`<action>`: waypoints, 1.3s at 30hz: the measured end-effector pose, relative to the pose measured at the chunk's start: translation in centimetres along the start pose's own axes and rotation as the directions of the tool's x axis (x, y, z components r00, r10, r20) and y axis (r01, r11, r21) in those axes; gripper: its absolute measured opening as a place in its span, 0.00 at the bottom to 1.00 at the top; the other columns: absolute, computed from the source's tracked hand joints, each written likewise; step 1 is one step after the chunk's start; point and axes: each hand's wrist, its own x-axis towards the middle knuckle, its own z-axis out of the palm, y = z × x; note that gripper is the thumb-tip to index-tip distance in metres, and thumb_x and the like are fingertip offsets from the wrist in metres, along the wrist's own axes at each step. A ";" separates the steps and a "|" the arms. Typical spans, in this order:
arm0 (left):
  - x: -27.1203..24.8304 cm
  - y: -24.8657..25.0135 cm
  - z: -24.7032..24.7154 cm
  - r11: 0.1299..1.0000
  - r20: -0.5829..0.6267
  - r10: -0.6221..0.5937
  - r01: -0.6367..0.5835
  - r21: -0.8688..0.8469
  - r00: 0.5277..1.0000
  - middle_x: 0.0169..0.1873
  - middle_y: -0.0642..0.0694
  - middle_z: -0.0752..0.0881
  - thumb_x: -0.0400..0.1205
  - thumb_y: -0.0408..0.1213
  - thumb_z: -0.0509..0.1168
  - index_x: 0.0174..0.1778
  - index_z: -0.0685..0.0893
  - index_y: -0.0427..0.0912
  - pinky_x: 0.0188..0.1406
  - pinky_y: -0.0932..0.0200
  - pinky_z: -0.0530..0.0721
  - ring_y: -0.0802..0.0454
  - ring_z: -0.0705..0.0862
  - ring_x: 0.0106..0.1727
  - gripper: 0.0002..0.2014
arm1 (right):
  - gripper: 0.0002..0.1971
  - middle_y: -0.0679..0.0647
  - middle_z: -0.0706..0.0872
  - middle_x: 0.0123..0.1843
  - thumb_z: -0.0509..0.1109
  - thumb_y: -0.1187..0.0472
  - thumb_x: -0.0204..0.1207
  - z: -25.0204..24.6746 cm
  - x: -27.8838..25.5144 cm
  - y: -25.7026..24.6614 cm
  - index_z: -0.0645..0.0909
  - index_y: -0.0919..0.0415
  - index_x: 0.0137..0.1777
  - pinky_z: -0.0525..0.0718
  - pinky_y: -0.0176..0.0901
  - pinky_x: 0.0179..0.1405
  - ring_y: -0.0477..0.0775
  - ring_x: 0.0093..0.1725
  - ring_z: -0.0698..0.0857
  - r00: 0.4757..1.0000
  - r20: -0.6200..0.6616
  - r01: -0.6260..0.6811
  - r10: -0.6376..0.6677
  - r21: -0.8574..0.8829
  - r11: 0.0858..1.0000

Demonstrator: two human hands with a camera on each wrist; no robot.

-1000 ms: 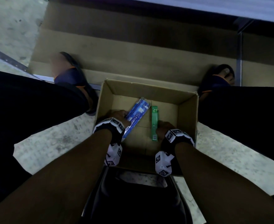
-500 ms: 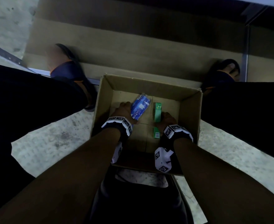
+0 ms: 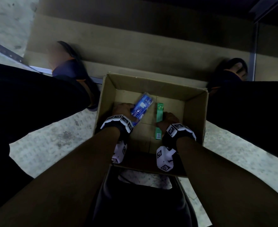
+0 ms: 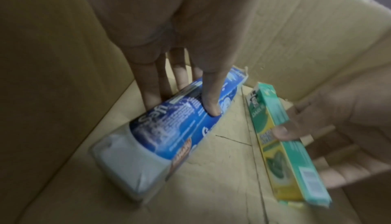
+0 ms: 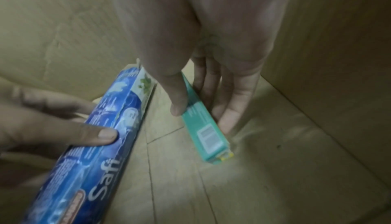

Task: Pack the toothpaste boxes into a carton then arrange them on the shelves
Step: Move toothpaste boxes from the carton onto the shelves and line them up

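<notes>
An open brown carton (image 3: 195, 112) stands on the floor between my feet. Inside it my left hand (image 3: 124, 109) grips a blue toothpaste box (image 3: 142, 106), thumb on top and fingers behind it (image 4: 169, 120). My right hand (image 3: 170, 118) pinches a narrow green toothpaste box (image 3: 159, 118) standing on its long edge on the carton floor (image 5: 203, 122). In the left wrist view the green box (image 4: 283, 144) lies to the right of the blue one, a gap of bare cardboard between them. The right wrist view shows the blue box (image 5: 101, 144) at the left.
A low shelf board lined with cardboard (image 3: 135, 38) runs across just beyond the carton, with a metal upright (image 3: 253, 53) at the right. My sandalled feet (image 3: 72, 69) flank the carton on the concrete floor (image 3: 53, 145). A dark bag (image 3: 143, 202) sits below my forearms.
Both hands have sunk deeper into the carton with their boxes. The blue box has come down from a raised tilt towards the carton floor; the green box stays beside it.
</notes>
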 end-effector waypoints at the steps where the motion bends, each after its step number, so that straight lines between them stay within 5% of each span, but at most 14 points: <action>1: 0.0 -0.1 0.0 0.999 -0.009 -0.008 0.008 -0.033 1.000 0.66 0.44 0.85 0.69 0.35 0.82 0.72 0.82 0.43 0.66 0.56 0.82 0.47 0.85 0.64 0.33 | 0.36 0.60 0.77 0.75 0.79 0.56 0.73 0.0 0.0 0.0 0.70 0.61 0.79 0.79 0.46 0.63 0.62 0.71 0.79 1.000 0.015 -0.002 0.002 0.008 1.000; 5: -0.2 -0.4 0.1 0.982 -0.016 -0.023 0.019 -0.189 1.000 0.61 0.42 0.88 0.67 0.29 0.82 0.68 0.85 0.41 0.61 0.53 0.85 0.47 0.87 0.59 0.31 | 0.36 0.60 0.78 0.75 0.79 0.57 0.72 -0.1 -0.3 -0.2 0.71 0.60 0.79 0.80 0.44 0.62 0.62 0.70 0.80 0.999 0.037 -0.010 0.009 0.026 1.000; 10: -0.4 -0.8 -0.1 0.958 -0.029 -0.027 0.018 -0.286 0.999 0.59 0.42 0.89 0.67 0.27 0.82 0.68 0.85 0.40 0.52 0.62 0.83 0.52 0.87 0.52 0.31 | 0.31 0.60 0.79 0.71 0.77 0.59 0.73 -0.3 -0.6 -0.5 0.74 0.61 0.75 0.74 0.39 0.49 0.61 0.67 0.81 1.000 -0.017 0.027 -0.026 0.040 0.999; 17: -1.4 -0.9 -1.3 0.905 -0.002 0.000 -0.001 -0.425 1.000 0.64 0.37 0.86 0.68 0.25 0.82 0.71 0.82 0.34 0.58 0.55 0.85 0.46 0.87 0.60 0.34 | 0.32 0.64 0.80 0.67 0.79 0.58 0.73 -2.6 -1.8 -1.5 0.71 0.64 0.73 0.86 0.60 0.58 0.69 0.62 0.83 0.997 -0.077 0.043 -0.031 0.153 0.987; 21: -2.1 -0.2 -1.9 0.878 -0.007 -0.057 0.047 -0.477 0.998 0.64 0.36 0.86 0.67 0.25 0.82 0.71 0.83 0.35 0.57 0.50 0.85 0.42 0.86 0.60 0.33 | 0.28 0.62 0.83 0.63 0.79 0.59 0.72 -3.7 -3.2 -2.0 0.72 0.60 0.68 0.87 0.56 0.53 0.67 0.59 0.84 0.991 -0.124 0.073 -0.049 0.200 0.977; 24: -3.3 0.1 -2.0 0.844 -0.015 -0.041 0.026 -0.536 0.999 0.61 0.36 0.87 0.67 0.25 0.82 0.70 0.83 0.35 0.58 0.48 0.86 0.40 0.87 0.60 0.32 | 0.28 0.60 0.85 0.62 0.80 0.60 0.70 -4.4 -4.8 -2.9 0.74 0.57 0.69 0.88 0.63 0.55 0.67 0.59 0.85 0.985 -0.165 0.100 -0.054 0.288 0.952; 29: -5.8 0.8 -2.7 0.771 -0.098 0.017 -0.075 -0.633 0.995 0.54 0.39 0.91 0.65 0.23 0.83 0.67 0.85 0.34 0.40 0.60 0.88 0.53 0.90 0.43 0.32 | 0.23 0.57 0.89 0.55 0.80 0.64 0.67 -5.5 -7.2 -4.1 0.80 0.56 0.62 0.90 0.63 0.51 0.63 0.53 0.89 0.971 -0.211 0.178 -0.113 0.321 0.930; 34: -8.5 2.2 -4.3 0.756 -0.199 0.088 -0.196 -0.625 0.976 0.36 0.54 0.93 0.66 0.22 0.82 0.66 0.84 0.33 0.29 0.66 0.86 0.61 0.91 0.34 0.31 | 0.25 0.59 0.89 0.55 0.80 0.69 0.65 -6.8 -9.7 -5.3 0.80 0.57 0.62 0.89 0.67 0.52 0.64 0.53 0.89 0.960 -0.237 0.234 -0.148 0.391 0.890; 36: -9.5 3.0 -5.2 0.777 -0.232 0.106 -0.226 -0.588 0.967 0.43 0.49 0.93 0.66 0.24 0.82 0.68 0.84 0.36 0.32 0.64 0.88 0.60 0.91 0.36 0.32 | 0.26 0.60 0.88 0.57 0.79 0.72 0.66 -7.3 -10.8 -6.1 0.77 0.58 0.62 0.88 0.68 0.54 0.64 0.56 0.88 0.952 -0.262 0.261 -0.159 0.418 0.870; 39: -11.1 4.3 -6.3 0.796 -0.280 0.139 -0.275 -0.538 0.950 0.54 0.42 0.91 0.66 0.27 0.83 0.69 0.85 0.40 0.51 0.50 0.91 0.50 0.92 0.47 0.33 | 0.27 0.60 0.86 0.59 0.79 0.72 0.66 -8.3 -12.7 -6.9 0.73 0.59 0.62 0.88 0.67 0.54 0.65 0.57 0.87 0.944 -0.286 0.281 -0.166 0.429 0.859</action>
